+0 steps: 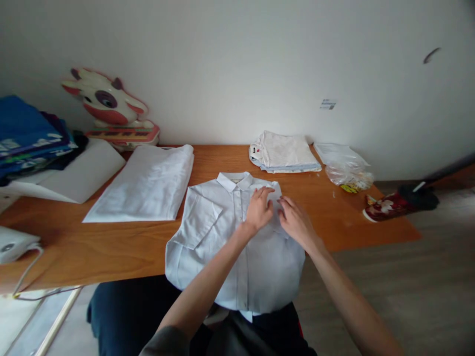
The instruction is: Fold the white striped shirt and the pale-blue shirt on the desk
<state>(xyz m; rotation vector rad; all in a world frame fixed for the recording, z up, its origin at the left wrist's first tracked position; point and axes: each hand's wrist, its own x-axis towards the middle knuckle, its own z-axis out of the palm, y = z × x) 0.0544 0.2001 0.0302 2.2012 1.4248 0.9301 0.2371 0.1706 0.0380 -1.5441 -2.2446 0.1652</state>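
A white short-sleeved button-up shirt (pixel 208 232) lies front up with its collar at the far side, its lower part hanging over the table's near edge toward my lap. The sleeve at its left is laid inward over the front. My left hand (pixel 260 207) rests on the upper right chest of the shirt, fingers stretched out to the right. Close by at the right shoulder side, my right hand (pixel 294 217) has its fingers spread and pointing left, on or just over the cloth. Part of the right sleeve is hidden beneath my hands.
On the wooden table (pixel 148 247), a folded white cloth (pixel 148 183) lies left and a folded garment stack (pixel 284 153) behind. Plastic bags (pixel 347 165) and a dark red tumbler (pixel 389 203) are right. A cow-shaped toy keyboard (pixel 111 106), dark clothes (pixel 31 138) and white device (pixel 18 243) stand left.
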